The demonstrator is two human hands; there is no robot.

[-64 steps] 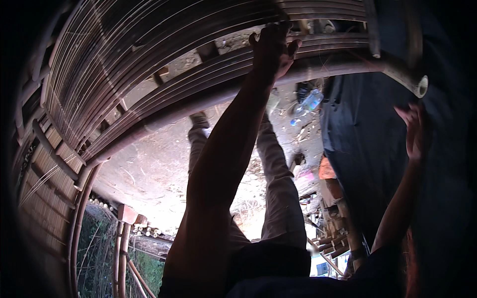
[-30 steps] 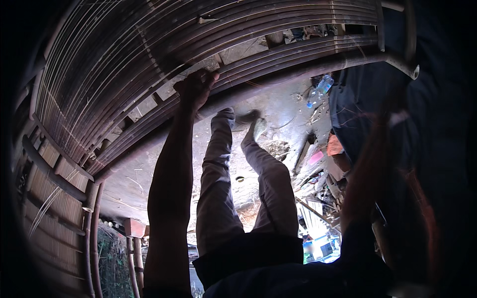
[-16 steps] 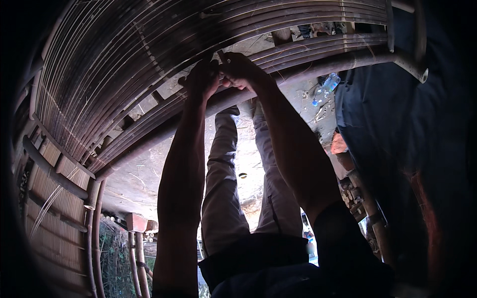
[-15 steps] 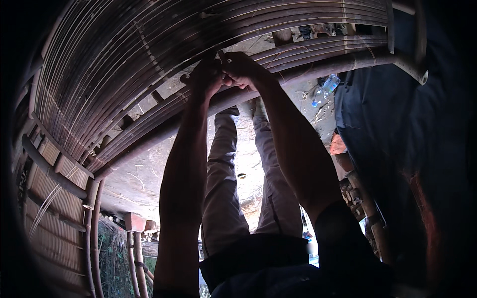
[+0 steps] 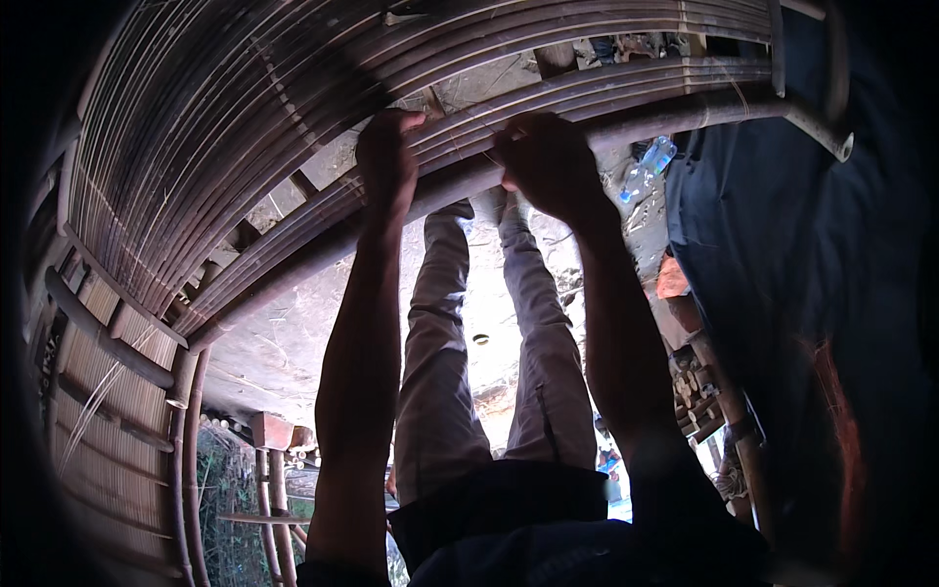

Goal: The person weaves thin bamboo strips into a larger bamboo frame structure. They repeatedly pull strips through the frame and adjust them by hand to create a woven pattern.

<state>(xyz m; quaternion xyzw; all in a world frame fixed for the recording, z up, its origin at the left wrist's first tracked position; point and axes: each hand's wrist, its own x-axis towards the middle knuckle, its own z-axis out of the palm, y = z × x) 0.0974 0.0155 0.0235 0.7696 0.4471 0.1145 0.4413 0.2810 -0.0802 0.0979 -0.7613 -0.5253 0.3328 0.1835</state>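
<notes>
A bench-like bamboo frame with long dark slats (image 5: pixel 293 88) spreads in front of me, edged on my side by a thick bamboo pole (image 5: pixel 284 289). My left hand (image 5: pixel 388 161) is closed over the slats near the pole, its thumb pointing right. To its right, my right hand (image 5: pixel 550 166) is curled at the front pole, knuckles up. Thin pale strands cross the narrow slats (image 5: pixel 455 142) between the two hands. Shadow hides what the fingers hold, if anything.
A clear plastic bottle (image 5: pixel 657 155) lies on the ground to the right. Dark sheeting (image 5: pixel 773 264) hangs at the far right. On the left stands a slatted bamboo panel (image 5: pixel 117 430). Reddish blocks (image 5: pixel 271 430) sit on bamboo posts behind it. My legs are below the pole.
My hands, together over the slats half a second ago, have separated. The right one has moved right and toward me, onto the front pole; the left has shifted slightly left.
</notes>
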